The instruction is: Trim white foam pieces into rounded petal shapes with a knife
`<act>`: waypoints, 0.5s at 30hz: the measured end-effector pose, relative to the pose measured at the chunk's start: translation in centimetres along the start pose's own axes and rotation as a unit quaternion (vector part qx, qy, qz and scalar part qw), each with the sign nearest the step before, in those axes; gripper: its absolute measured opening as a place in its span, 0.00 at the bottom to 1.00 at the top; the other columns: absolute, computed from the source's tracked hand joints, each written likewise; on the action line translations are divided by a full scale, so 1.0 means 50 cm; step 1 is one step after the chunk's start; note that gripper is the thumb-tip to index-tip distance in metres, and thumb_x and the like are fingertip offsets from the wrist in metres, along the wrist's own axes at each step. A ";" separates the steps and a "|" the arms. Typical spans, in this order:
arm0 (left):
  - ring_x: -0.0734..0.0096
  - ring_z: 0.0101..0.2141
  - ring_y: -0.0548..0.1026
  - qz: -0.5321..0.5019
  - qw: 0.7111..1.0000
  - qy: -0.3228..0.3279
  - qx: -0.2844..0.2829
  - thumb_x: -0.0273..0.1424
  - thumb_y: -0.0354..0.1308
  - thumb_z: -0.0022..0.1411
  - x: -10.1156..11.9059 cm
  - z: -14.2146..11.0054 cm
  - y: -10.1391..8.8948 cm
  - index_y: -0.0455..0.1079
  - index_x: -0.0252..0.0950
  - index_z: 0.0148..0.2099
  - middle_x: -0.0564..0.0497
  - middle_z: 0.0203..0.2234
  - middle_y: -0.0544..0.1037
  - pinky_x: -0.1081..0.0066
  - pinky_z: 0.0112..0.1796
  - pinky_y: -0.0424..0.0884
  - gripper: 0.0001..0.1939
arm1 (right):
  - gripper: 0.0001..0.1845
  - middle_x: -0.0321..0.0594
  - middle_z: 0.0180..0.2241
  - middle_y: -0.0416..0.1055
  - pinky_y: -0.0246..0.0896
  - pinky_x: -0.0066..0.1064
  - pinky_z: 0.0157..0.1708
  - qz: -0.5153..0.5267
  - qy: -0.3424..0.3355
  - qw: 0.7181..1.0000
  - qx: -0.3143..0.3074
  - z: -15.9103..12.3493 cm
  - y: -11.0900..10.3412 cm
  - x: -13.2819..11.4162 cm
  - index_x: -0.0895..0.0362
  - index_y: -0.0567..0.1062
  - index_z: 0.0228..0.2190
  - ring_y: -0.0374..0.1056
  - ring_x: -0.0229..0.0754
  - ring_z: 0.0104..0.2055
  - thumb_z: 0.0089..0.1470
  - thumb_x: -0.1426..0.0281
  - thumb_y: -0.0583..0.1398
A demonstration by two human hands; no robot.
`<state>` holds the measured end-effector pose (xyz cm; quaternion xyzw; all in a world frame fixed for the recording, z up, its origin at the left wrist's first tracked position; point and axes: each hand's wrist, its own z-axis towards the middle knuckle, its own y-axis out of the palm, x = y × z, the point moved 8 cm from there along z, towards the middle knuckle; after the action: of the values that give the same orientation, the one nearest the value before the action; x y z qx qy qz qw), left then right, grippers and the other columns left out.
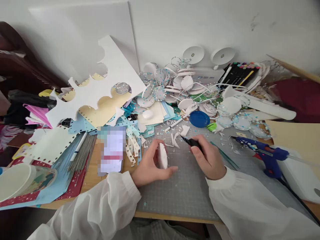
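Observation:
My left hand (150, 165) is closed round a white foam disc (162, 155), holding it on edge above the grey cutting mat (185, 190). My right hand (210, 159) grips a black-handled craft knife (191, 142), its tip pointing up and left toward small white foam scraps (175, 139). The two hands sit close together at the middle of the mat, both in white sleeves.
A blue glue gun (265, 155) lies on the mat at the right, cable trailing off. A blue lid (199, 119), foam discs, paper strips and a large cut white board (100, 86) crowd the back. Coloured paper piles cover the left; a marker set (237, 75) stands by the wall.

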<state>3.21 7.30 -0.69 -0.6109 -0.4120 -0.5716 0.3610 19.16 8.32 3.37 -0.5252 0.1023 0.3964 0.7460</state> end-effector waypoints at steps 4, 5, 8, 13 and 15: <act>0.76 0.28 0.62 0.069 0.997 -0.002 0.021 0.29 0.66 0.45 -0.008 0.001 -0.004 0.56 0.39 0.44 0.57 0.31 0.61 0.75 0.28 0.58 0.26 | 0.13 0.34 0.21 0.66 0.54 0.28 0.22 -0.019 -0.082 0.996 0.002 -0.013 -0.005 -0.047 0.56 0.67 0.32 0.62 0.36 0.21 0.59 0.60 0.52; 0.76 0.28 0.61 0.083 0.996 0.003 0.026 0.28 0.66 0.44 -0.008 0.001 -0.004 0.56 0.39 0.44 0.57 0.30 0.60 0.75 0.28 0.58 0.27 | 0.14 0.34 0.20 0.66 0.53 0.28 0.23 -0.028 -0.102 0.994 0.003 -0.015 -0.005 -0.059 0.56 0.68 0.31 0.62 0.36 0.21 0.58 0.58 0.53; 0.77 0.29 0.60 0.112 0.993 0.012 0.033 0.24 0.65 0.40 -0.005 0.000 -0.005 0.56 0.40 0.45 0.58 0.30 0.59 0.76 0.28 0.56 0.30 | 0.18 0.36 0.20 0.66 0.52 0.29 0.23 -0.056 -0.136 0.989 0.004 -0.020 -0.001 -0.084 0.56 0.69 0.27 0.61 0.37 0.21 0.56 0.55 0.54; 0.70 0.35 0.63 0.160 0.986 0.021 0.051 0.29 0.68 0.39 0.007 0.000 -0.008 0.56 0.38 0.46 0.54 0.35 0.62 0.73 0.34 0.60 0.32 | 0.20 0.37 0.19 0.67 0.51 0.30 0.23 -0.112 -0.158 0.981 0.023 -0.029 0.006 -0.104 0.57 0.70 0.24 0.61 0.37 0.21 0.54 0.53 0.55; 0.67 0.36 0.64 0.177 0.982 0.028 0.056 0.32 0.69 0.38 0.010 -0.001 -0.008 0.56 0.37 0.46 0.53 0.36 0.63 0.72 0.36 0.60 0.33 | 0.19 0.37 0.19 0.67 0.51 0.31 0.23 -0.125 -0.159 0.979 0.023 -0.031 0.009 -0.107 0.57 0.70 0.23 0.61 0.37 0.21 0.53 0.54 0.57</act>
<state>2.81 7.44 -0.20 -0.6368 -0.3187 -0.4912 0.5017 15.69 4.46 5.47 -0.4465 -0.0755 0.3759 0.8085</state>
